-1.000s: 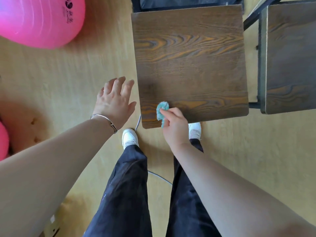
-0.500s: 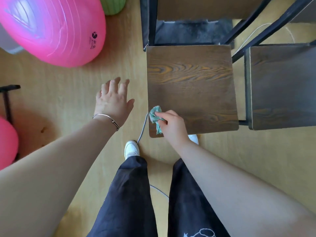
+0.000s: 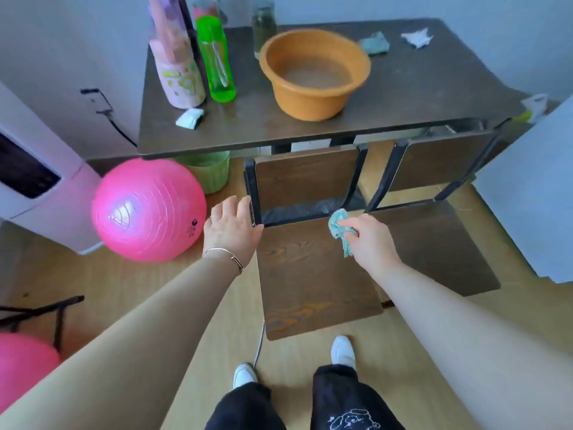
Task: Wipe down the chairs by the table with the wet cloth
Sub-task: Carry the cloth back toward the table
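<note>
Facing dark brown rectangular wooden table [image 3: 403,97] at 12 o'clock. Standing over dark wood-grain near chair [image 3: 310,280] with black metal frame, dead centre, backrest tucking under table edge. Seeing matching second chair [image 3: 434,243] just beside it at 3 o'clock. Seeing glossy pink exercise ball [image 3: 148,209] on floor at 9 o'clock, and round orange plastic basin [image 3: 313,97] on table at 12 o'clock. Resting left hand [image 3: 231,231] against black upright at 10 o'clock of near seat, fingers straight and close together, thumb spreading toward seat corner. Pinching small crumpled teal cloth [image 3: 339,226] in right hand [image 3: 370,240], thumb and forefinger closing on it, other fingers curling under. Holding cloth at 1 o'clock of near seat, by rear edge. Cannot tell whether touching wood.
</note>
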### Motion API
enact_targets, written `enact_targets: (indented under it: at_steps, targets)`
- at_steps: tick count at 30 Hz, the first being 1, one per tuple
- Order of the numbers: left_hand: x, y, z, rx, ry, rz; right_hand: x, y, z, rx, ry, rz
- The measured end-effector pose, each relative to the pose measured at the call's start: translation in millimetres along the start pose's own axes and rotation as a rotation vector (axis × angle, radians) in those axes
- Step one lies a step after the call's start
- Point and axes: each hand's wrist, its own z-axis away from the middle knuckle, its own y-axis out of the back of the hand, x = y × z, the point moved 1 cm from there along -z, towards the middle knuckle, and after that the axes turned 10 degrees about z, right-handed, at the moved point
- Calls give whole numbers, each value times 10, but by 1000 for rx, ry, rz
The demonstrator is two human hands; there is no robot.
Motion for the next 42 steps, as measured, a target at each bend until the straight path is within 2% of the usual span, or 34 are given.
enact_targets:
  at_steps: [9,15,23,32,42]
  targets:
    - [801,1215,-60,120,-221,-19,-469,1344,116,202,-15,-34]
    - [1425,1604,-128,184,-303,-58,-315,2129,111,289,-17,-64]
    - [2421,1479,-59,256,-255,-69,507,2854,22,289,22,-47]
    - [3697,1053,202,259,-193,-93,1403,3431,-129,262,128,-75]
    - [4262,692,106,217,-194,-123,1901,3469,-339,233,92,-174]
